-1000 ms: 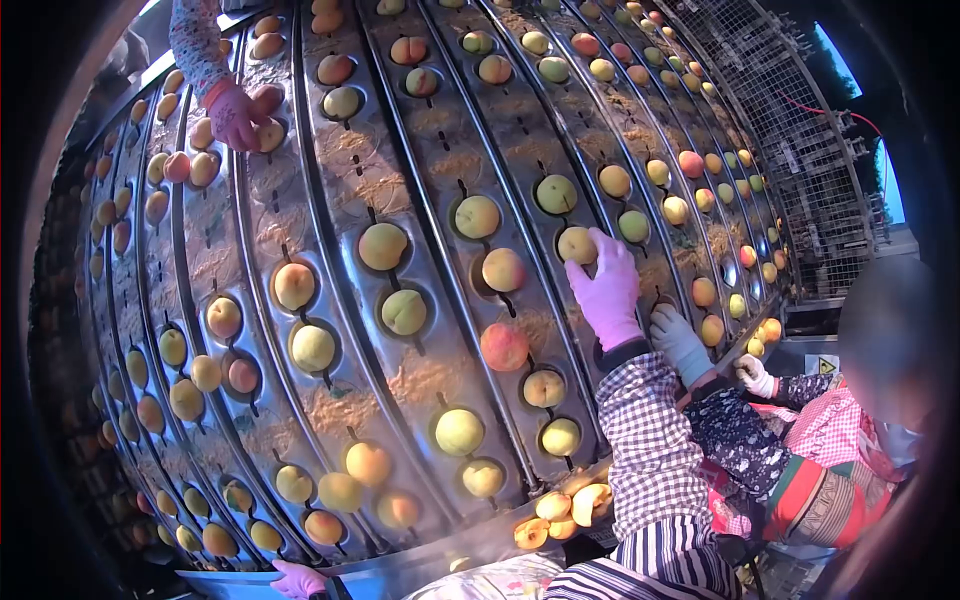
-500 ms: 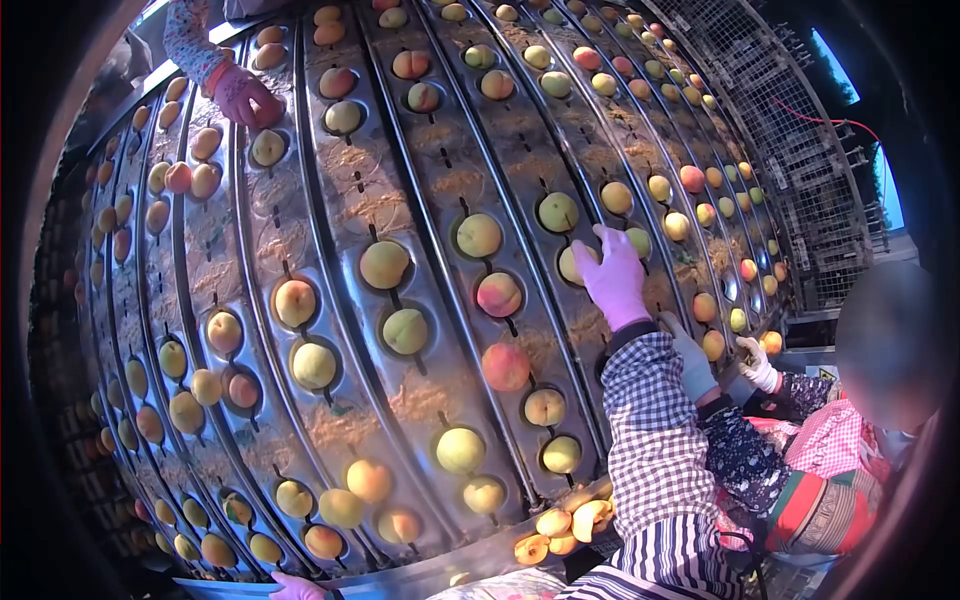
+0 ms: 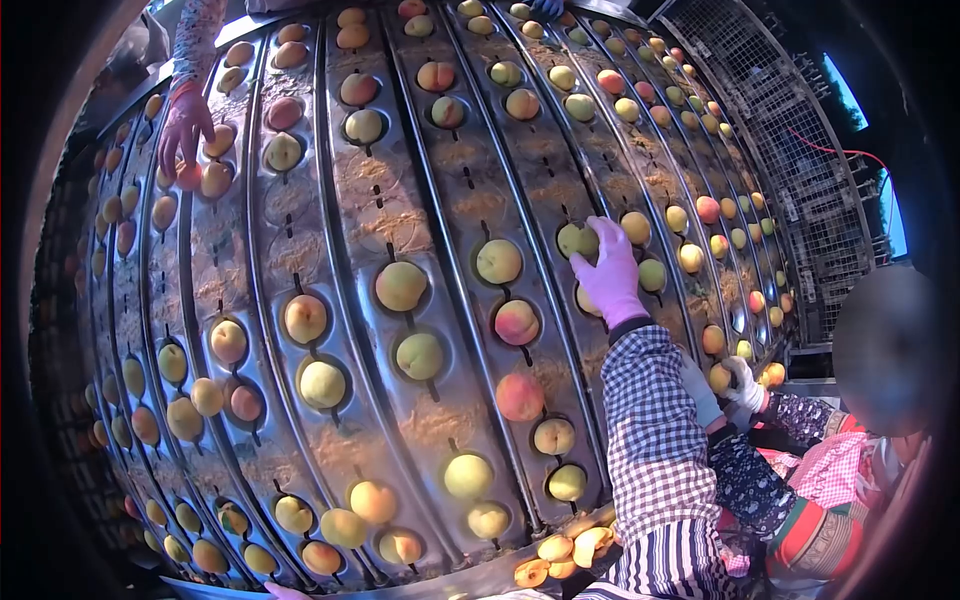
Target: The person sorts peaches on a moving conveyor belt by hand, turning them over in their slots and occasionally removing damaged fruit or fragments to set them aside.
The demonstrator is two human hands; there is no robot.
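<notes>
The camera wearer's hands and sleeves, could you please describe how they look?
The right hand wears a lilac glove, with a dark cuff, a dark-and-white checked sleeve and striped fabric higher up. Of the left hand, only a sliver of lilac shows at the bottom edge.

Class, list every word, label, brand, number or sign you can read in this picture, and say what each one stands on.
No text can be read.
Patterned band on the co-worker's red and green cloth: marks too small and blurred to tell whether they are letters.
Fruit, metal panels and wire mesh: no readable label or number.
</notes>
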